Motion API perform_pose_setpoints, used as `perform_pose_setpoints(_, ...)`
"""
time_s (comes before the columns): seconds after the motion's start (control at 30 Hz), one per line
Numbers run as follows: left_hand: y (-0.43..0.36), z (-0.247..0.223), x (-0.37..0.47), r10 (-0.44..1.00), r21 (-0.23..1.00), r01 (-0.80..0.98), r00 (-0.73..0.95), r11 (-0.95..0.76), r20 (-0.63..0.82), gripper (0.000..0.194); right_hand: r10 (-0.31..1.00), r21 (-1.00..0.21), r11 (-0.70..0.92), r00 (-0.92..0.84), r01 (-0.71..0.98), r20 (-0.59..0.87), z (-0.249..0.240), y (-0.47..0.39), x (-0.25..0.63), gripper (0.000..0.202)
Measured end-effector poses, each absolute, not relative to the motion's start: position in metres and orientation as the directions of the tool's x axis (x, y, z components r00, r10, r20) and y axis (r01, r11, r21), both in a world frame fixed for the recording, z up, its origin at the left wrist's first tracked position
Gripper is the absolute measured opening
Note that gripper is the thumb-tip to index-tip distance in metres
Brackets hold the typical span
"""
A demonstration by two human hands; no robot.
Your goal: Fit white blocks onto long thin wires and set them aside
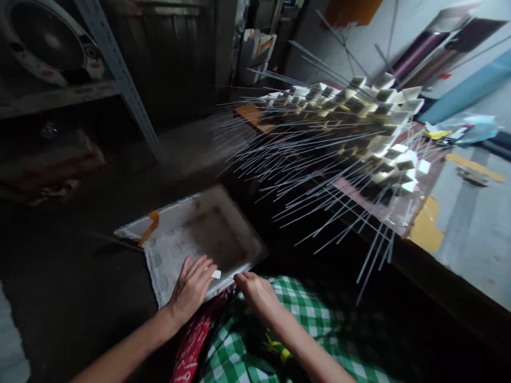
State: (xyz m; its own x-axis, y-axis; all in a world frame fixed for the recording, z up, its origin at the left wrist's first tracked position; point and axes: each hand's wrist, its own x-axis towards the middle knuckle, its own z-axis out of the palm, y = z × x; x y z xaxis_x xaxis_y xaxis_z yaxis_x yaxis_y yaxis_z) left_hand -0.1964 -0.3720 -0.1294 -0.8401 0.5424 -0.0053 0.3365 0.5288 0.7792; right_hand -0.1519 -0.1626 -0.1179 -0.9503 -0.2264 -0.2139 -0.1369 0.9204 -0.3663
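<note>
My left hand (194, 287) is over the near part of a shallow white box (167, 255), its fingers together and bent around a small white piece (216, 274) that sticks out past the fingertips. Just right of it, my right hand (255, 290) is closed at the box's near edge, above the green checked cloth (299, 298) on my lap. Whatever its fingers pinch is too small to make out. A strip of orange tape (150, 227) crosses the box's left corner.
To the right, many thin rods (295, 175) jut out over a table edge from a pile of small white boxes (375, 111). The grey tabletop (479, 213) holds tape and plastic bags. A metal shelf post (128, 85) and a fan (50, 37) are upper left.
</note>
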Motion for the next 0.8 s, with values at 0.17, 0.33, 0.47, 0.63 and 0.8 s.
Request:
perform_pose_setpoints(0.17, -0.381, -0.136, -0.197, 0.189, 0.979, -0.133, -0.969, 0.155, -0.161, 0.016, -0.202, -0.374, 0.921, -0.957, -0.112, -0.209, -0.105, -0.146, -0.166, 0.024)
perform_pose_setpoints(0.33, -0.385, -0.139, -0.218, 0.089, 0.935, -0.320, -0.947, -0.150, -0.310, 0.039, -0.243, -0.427, 0.896, -0.941, -0.125, -0.236, -0.092, -0.142, -0.162, 0.023)
perform_pose_setpoints(0.47, -0.384, -0.132, -0.235, 0.045, 0.869, -0.342, -0.936, -0.358, -0.349, 0.031, -0.239, -0.431, 0.896, -0.933, -0.104, -0.270, -0.087, -0.144, -0.156, 0.024)
perform_pose_setpoints(0.63, -0.381, -0.131, -0.242, 0.017, 0.829, -0.339, -0.929, -0.445, -0.370, 0.026, -0.243, -0.444, 0.892, -0.916, -0.082, -0.319, -0.079, -0.141, -0.156, 0.035)
perform_pose_setpoints(0.8, -0.378, -0.130, -0.241, 0.015, 0.822, -0.345, -0.925, -0.453, -0.380, 0.025, -0.226, -0.450, 0.890, -0.928, -0.074, -0.296, -0.080, -0.138, -0.157, 0.026)
